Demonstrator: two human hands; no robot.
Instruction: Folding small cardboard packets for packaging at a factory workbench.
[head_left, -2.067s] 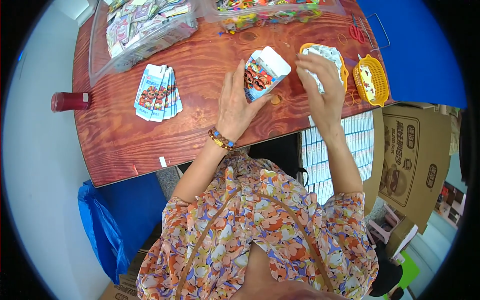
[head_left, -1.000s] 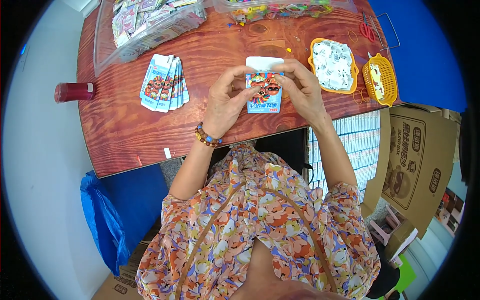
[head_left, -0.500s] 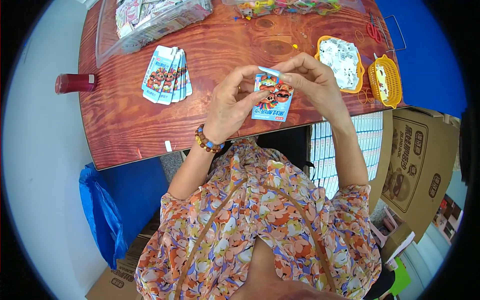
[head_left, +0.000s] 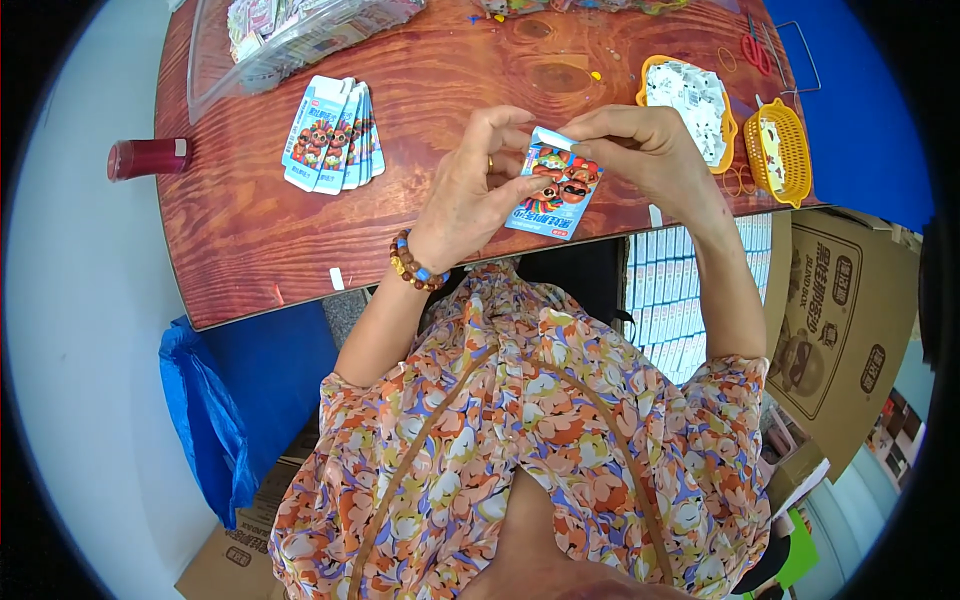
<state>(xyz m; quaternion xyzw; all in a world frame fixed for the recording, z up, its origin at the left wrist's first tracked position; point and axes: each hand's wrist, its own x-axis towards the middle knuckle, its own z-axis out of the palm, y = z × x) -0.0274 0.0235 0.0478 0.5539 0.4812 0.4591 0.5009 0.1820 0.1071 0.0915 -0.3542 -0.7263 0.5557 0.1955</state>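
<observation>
A small light-blue card box (head_left: 556, 194) with cartoon figures is held over the near part of the wooden table, its flap end pointing away from me. My left hand (head_left: 478, 180) grips it from the left, thumb across the printed face. At the far end, the fingers of my right hand (head_left: 645, 150) pinch the pale top flap (head_left: 553, 138). Whether anything is inside the box cannot be seen. Left of my hands lies a fanned stack of matching flat boxes (head_left: 333, 135).
Two yellow baskets stand at the right: one with white packets (head_left: 690, 108), another a woven-sided basket (head_left: 790, 150). Red scissors (head_left: 756, 52) lie beyond them. Clear plastic bins (head_left: 300, 50) line the back. A dark red cylinder (head_left: 150, 159) sits at the left edge. Below right is a carton of packed boxes (head_left: 668, 290).
My right hand has shifted slightly right, with its fingers now pinching at the flap. The box has tilted a little, its top moving right. The whole view has shifted slightly.
</observation>
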